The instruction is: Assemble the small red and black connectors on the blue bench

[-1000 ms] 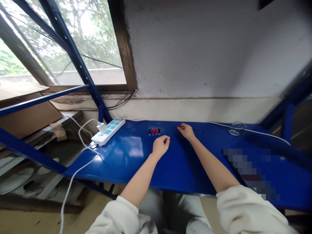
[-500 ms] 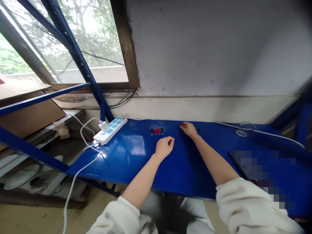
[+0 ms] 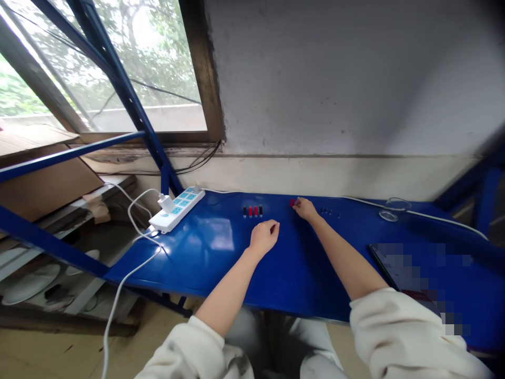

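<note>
Several small cylinders stand in a short row on the blue tabletop [image 3: 221,268]: a black cylinder [image 3: 244,211] at the left, two red cylinders [image 3: 250,211] in the middle, another black one at the right. My left hand [image 3: 263,237] hovers just in front of that row, thumb and fingers pinched together; anything between them is hidden. Farther right, my right hand [image 3: 304,208] has its fingertips closed on a small red piece [image 3: 292,202] near the back of the table. Several tiny dark parts [image 3: 326,211] lie just right of this hand.
A white power strip [image 3: 177,209] with a plug and cables occupies the table's left end. A clear round container [image 3: 389,216] stands at the back right, with a white cable behind. A dark flat device [image 3: 389,268], partly pixelated, lies at right. Blue rack posts frame both sides.
Both hands keep nearly the same places and grips. The red piece shows slightly more beyond my right fingertips. The whole view has shifted a little.
</note>
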The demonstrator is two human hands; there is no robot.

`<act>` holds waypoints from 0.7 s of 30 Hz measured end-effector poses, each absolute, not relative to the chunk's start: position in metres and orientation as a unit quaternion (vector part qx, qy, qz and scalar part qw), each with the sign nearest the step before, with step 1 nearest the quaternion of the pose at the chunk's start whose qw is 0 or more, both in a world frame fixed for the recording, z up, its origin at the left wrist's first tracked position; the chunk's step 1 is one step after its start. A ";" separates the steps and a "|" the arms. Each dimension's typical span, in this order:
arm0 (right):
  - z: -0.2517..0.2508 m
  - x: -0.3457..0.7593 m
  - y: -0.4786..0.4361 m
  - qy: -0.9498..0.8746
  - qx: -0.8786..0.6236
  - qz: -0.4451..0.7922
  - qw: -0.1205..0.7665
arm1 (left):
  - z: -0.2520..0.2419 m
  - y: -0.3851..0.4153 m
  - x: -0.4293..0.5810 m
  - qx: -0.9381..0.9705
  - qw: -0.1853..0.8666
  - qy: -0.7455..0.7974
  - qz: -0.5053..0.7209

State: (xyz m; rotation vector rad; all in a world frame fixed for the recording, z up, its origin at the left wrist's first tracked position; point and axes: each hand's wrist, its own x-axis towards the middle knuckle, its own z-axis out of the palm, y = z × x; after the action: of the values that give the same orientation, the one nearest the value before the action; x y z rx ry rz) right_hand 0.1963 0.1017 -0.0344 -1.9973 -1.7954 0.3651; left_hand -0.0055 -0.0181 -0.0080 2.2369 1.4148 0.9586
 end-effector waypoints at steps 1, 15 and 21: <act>-0.033 0.196 0.101 -0.646 -0.722 0.132 0.211 | -0.009 -0.017 -0.006 0.780 0.164 0.501 0.338; -0.010 0.187 0.089 -0.619 -0.761 0.146 0.126 | -0.007 0.005 -0.009 0.714 0.075 0.648 0.252; 0.008 0.185 0.061 -0.617 -0.771 0.135 0.084 | -0.012 0.011 -0.009 0.698 0.078 0.670 0.240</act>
State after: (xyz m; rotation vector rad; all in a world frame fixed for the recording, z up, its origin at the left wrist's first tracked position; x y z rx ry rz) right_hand 0.1846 0.0608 0.0078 -2.3011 -1.8412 0.4024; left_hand -0.0087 0.0107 -0.0116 2.0900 2.0070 0.7197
